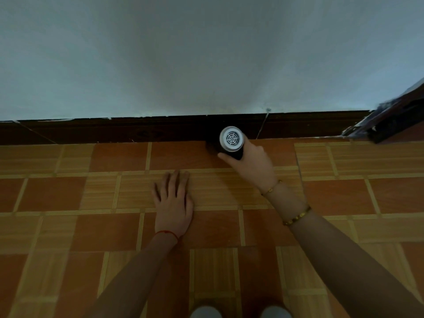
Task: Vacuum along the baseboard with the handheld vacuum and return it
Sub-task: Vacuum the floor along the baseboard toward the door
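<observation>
The handheld vacuum [231, 140] is a black cylinder with a round white vented end cap that faces me. Its far end points down at the foot of the dark brown baseboard [119, 130], and that end is hidden behind the body. My right hand [251, 162] is wrapped around the vacuum's body from the right. My left hand [173, 203] lies flat on the tiled floor, palm down with fingers spread, a little left of and nearer to me than the vacuum.
A pale blue-grey wall [206, 53] rises above the baseboard. The floor [344, 193] is orange and wood-patterned tile. A dark door frame or door edge [394, 118] juts in at the right. My knees [241, 312] show at the bottom edge.
</observation>
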`<state>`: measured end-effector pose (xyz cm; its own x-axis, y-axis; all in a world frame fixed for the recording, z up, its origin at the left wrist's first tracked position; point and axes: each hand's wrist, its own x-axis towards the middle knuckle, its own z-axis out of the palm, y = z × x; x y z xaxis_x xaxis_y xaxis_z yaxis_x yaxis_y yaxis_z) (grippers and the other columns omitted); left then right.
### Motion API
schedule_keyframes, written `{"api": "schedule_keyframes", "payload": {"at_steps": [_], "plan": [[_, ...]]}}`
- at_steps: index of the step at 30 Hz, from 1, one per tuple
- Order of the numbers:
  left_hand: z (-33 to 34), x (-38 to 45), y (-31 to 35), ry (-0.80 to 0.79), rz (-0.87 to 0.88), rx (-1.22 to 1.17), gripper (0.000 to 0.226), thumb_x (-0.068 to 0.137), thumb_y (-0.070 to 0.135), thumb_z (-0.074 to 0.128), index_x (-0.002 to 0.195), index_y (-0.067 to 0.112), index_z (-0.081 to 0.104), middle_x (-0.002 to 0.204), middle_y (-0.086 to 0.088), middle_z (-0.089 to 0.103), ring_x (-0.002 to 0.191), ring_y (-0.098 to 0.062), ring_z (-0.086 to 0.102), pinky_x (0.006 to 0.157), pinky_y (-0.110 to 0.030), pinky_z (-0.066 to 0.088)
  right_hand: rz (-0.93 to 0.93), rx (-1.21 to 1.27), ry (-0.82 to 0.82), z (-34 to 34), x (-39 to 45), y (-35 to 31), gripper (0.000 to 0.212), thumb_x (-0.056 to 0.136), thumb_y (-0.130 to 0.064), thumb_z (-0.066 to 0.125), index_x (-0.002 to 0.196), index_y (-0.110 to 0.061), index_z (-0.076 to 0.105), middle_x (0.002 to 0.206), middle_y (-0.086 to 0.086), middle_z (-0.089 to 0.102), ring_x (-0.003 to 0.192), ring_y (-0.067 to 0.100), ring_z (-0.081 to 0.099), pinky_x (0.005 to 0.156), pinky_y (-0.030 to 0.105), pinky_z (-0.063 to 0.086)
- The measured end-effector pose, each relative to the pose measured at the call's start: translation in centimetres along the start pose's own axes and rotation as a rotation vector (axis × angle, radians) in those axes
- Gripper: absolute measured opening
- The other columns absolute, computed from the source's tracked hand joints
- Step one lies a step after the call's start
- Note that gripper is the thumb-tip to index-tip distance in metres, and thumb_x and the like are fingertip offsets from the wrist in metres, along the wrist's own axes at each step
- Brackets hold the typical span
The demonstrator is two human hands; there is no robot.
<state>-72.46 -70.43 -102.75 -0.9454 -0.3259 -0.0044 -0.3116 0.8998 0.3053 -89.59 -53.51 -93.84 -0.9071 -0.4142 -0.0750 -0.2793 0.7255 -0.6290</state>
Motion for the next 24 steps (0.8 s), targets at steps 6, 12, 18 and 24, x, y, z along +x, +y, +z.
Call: {"api": "schedule_keyframes", "payload": {"at_steps": [6, 12, 18, 24], "plan": [[0.0, 0.0, 0.0, 0.0, 0.0, 0.005, 0.056, 0.098, 0.035, 0.03, 0.151, 0.019, 0.036, 0.157, -0.008, 0.035, 0.148, -0.03, 0.024, 0.119, -0.063, 0.012, 0.152, 0.053, 0.129, -2.8, -1.7, 4.5, 0.069, 0.078, -0.058, 0.068, 0.132, -0.018, 0.053, 0.11, 0.0, 0.07, 0.1, 0.016, 0.066, 0.075, 0.025, 0.051], [0.1, 0.0, 0.0, -0.007, -0.004, 0.028, 0.057, 0.098, 0.035, 0.029, 0.152, 0.019, 0.034, 0.158, -0.008, 0.034, 0.148, -0.031, 0.024, 0.119, -0.064, 0.013, 0.154, 0.055, 0.179, -2.9, -3.0, 4.5, 0.072, 0.081, -0.052, 0.07, 0.139, -0.017, 0.047, 0.114, 0.001, 0.069, 0.102, 0.019, 0.066, 0.074, 0.025, 0.049], [0.1, -0.1, -0.1, -0.011, 0.005, 0.03, 0.057, 0.098, 0.035, 0.028, 0.152, 0.018, 0.034, 0.158, -0.008, 0.034, 0.148, -0.031, 0.023, 0.118, -0.064, 0.013, 0.259, 0.074, 0.233, -3.9, -2.8, 5.6, 0.072, 0.079, -0.057, 0.068, 0.135, -0.015, 0.049, 0.109, 0.004, 0.07, 0.098, 0.021, 0.067, 0.074, 0.032, 0.054], [0.1, -0.1, 0.2, 0.002, 0.002, 0.027, 0.057, 0.098, 0.034, 0.029, 0.151, 0.017, 0.037, 0.157, -0.01, 0.035, 0.147, -0.032, 0.026, 0.118, -0.065, 0.014, 0.385, 0.078, 0.36, -5.4, -3.8, 7.1, 0.072, 0.082, -0.052, 0.069, 0.138, -0.011, 0.047, 0.116, 0.01, 0.069, 0.105, 0.028, 0.066, 0.073, 0.028, 0.047]]}}
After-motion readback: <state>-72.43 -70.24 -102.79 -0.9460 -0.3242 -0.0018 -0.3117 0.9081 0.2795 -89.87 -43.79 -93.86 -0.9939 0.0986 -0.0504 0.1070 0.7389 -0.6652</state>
